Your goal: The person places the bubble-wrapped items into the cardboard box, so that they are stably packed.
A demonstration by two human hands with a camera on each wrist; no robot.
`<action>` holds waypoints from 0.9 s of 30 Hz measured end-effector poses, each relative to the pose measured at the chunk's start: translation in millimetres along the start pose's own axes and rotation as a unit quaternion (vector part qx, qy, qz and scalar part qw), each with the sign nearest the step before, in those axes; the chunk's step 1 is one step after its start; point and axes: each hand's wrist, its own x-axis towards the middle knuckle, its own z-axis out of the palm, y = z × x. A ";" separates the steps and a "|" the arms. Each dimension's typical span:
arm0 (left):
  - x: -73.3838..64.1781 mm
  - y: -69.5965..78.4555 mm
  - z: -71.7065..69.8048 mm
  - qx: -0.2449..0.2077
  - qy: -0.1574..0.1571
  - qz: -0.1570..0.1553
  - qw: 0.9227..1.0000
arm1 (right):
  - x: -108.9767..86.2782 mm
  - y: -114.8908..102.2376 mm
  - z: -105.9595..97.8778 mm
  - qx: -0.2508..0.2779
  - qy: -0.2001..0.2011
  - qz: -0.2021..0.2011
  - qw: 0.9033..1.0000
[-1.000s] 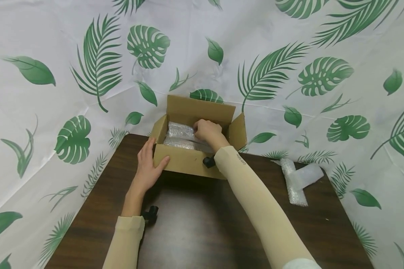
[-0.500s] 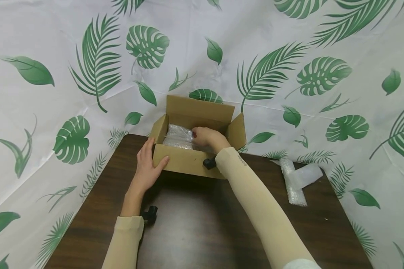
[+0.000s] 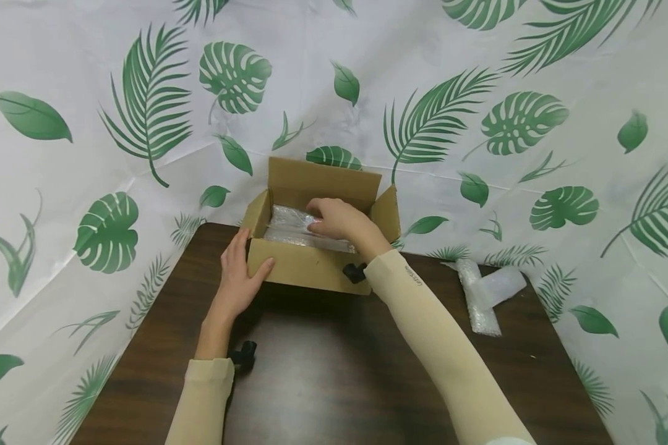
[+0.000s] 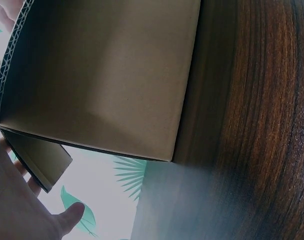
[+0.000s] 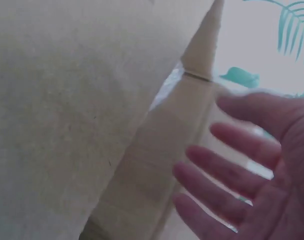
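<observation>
An upright cardboard box [image 3: 300, 266] has its flaps raised, and clear bubble-wrapped packs [image 3: 284, 233] lie inside. My left hand [image 3: 238, 278] rests at the box's front left corner, fingers along the left side and thumb by the front face. In the left wrist view the thumb [image 4: 69, 217] stands out straight, away from the cardboard. Over the box opening, my right hand [image 3: 339, 219] is above the packs, partly covering them. The right wrist view shows its fingers [image 5: 224, 172] spread and loosely bent, with nothing held between them.
Two bubble-wrap pieces [image 3: 481, 296] lie crossed at the table's right side. A white leaf-print cloth [image 3: 417, 49] hangs behind the table. The box stands near the far edge of the dark wooden table [image 3: 312, 383].
The right hand has lifted slightly out of the box and its fingers have loosened. More of the front pack shows under it. The left hand keeps its place at the box corner.
</observation>
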 end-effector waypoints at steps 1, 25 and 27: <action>-0.1 -0.1 -0.3 -0.001 -0.001 -0.001 1.000 | -3.5 -1.3 -1.0 0.006 0.018 0.002 1.000; 1.2 2.1 1.4 -0.018 -0.004 0.001 1.000 | -149.1 78.6 -36.3 0.269 0.413 -0.043 0.869; 1.1 2.1 0.0 -0.019 0.001 0.001 1.000 | -163.9 102.6 -31.4 0.374 0.402 -0.054 0.834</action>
